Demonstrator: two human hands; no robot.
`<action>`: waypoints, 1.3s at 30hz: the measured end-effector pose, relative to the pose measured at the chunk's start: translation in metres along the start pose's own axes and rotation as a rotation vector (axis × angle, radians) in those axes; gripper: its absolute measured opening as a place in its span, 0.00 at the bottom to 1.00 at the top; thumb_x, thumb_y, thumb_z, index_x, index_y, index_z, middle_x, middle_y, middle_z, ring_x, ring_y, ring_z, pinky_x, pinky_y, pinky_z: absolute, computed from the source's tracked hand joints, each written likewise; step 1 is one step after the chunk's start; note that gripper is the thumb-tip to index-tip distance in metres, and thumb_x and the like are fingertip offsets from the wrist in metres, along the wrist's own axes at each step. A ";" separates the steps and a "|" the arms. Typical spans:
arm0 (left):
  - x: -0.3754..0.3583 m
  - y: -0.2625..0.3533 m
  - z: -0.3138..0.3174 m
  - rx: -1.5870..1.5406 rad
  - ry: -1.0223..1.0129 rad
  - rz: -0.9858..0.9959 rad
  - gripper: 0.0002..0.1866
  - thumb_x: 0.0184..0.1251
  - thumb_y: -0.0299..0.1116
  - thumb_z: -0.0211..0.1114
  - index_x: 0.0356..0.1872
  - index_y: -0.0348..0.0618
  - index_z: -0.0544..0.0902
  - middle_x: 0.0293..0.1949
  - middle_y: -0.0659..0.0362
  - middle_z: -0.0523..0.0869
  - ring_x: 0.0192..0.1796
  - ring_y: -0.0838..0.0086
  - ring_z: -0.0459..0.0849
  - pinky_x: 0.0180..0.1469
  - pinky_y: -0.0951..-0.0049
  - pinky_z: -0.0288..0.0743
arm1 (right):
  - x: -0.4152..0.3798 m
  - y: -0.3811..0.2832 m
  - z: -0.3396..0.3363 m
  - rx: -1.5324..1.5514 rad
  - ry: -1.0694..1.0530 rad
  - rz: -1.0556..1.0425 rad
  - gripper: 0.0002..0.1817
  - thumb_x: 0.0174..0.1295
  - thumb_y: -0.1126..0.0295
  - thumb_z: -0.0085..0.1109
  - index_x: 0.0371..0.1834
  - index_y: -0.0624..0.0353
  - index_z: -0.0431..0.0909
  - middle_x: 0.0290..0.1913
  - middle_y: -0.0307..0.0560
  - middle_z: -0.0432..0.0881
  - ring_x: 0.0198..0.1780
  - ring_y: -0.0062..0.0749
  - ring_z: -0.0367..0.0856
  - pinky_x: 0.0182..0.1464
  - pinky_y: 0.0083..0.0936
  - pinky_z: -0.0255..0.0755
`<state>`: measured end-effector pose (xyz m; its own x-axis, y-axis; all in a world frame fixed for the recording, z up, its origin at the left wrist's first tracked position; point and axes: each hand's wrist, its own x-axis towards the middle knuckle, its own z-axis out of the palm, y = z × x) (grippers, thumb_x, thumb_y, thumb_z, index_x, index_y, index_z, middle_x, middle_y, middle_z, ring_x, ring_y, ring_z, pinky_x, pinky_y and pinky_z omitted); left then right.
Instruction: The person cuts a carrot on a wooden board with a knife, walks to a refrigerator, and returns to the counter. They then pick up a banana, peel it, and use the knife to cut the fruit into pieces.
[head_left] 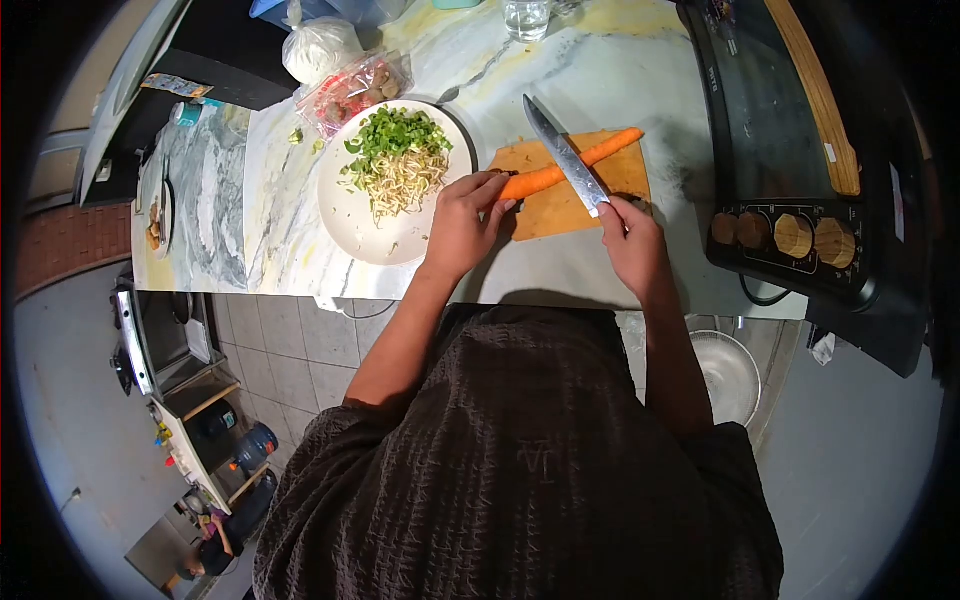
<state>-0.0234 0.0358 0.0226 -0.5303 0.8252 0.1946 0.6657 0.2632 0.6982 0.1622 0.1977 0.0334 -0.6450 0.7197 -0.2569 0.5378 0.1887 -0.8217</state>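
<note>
A long peeled carrot (533,183) lies slanted over a wooden cutting board (540,222), its far tip toward the upper right. My left hand (466,222) is closed around the carrot's near end, fingers and thumb pinching it at the board's left edge. In my right hand (634,246) is a kitchen knife (562,150), gripped by its handle, which the fingers hide. The blade crosses over the carrot and points to the upper left. Just left of my left hand stands a white plate (345,228) with chopped green vegetables (400,137) and bean sprouts (400,182).
Behind the plate lie a plastic bag of brownish pieces (355,92) and a tied bag of white powder (320,50). A glass of water (527,18) stands at the back. On the right is a black oven (790,225) with wooden knobs. Another person (213,548) is far off at lower left.
</note>
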 end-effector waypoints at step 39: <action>0.053 0.006 0.023 0.087 -0.059 0.182 0.16 0.59 0.32 0.71 0.47 0.40 0.85 0.40 0.52 0.86 0.41 0.57 0.85 0.44 0.59 0.77 | -0.014 0.008 0.000 -0.076 0.193 -0.031 0.14 0.71 0.61 0.57 0.49 0.61 0.81 0.32 0.59 0.84 0.35 0.52 0.85 0.39 0.36 0.76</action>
<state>-0.0351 0.0924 0.0208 -0.3670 0.8904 0.2693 0.7920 0.1472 0.5926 0.1761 0.1890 0.0308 -0.5498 0.8260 -0.1241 0.5635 0.2571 -0.7851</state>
